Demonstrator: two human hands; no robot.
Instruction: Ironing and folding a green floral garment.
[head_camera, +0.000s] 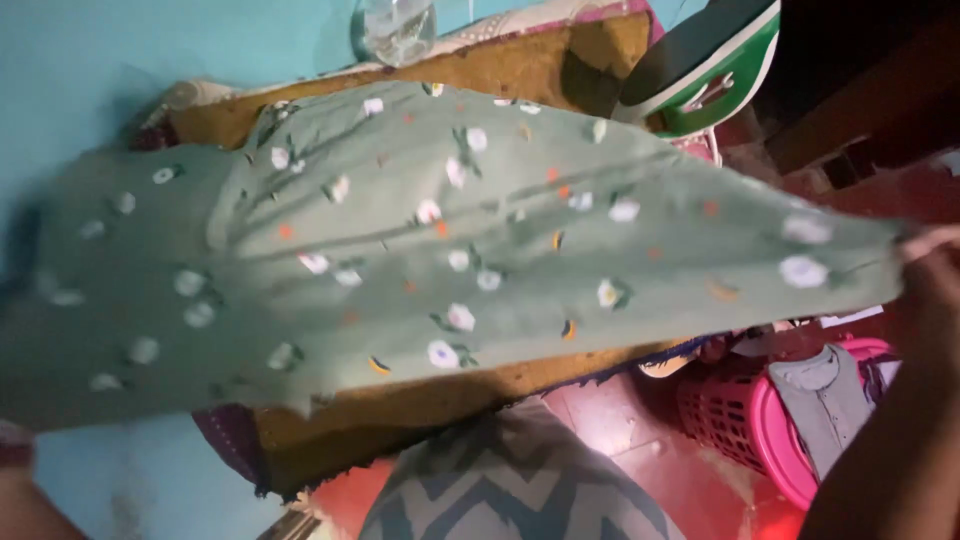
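Observation:
A green cloth (430, 260) printed with small white and orange flowers is stretched wide across the view above a brown padded board (520, 65). My right hand (932, 262) pinches the cloth's right edge at the far right of the frame. My left hand is hidden behind the cloth's blurred left end; only a bit of my forearm (18, 500) shows at the bottom left corner. The cloth hangs taut between both sides, with folds running along its length.
A green and white iron (710, 60) rests at the board's far right end. A clear plastic bottle (395, 28) stands at the back. A pink laundry basket (770, 420) with a grey garment sits on the red floor at the lower right. A teal wall lies behind.

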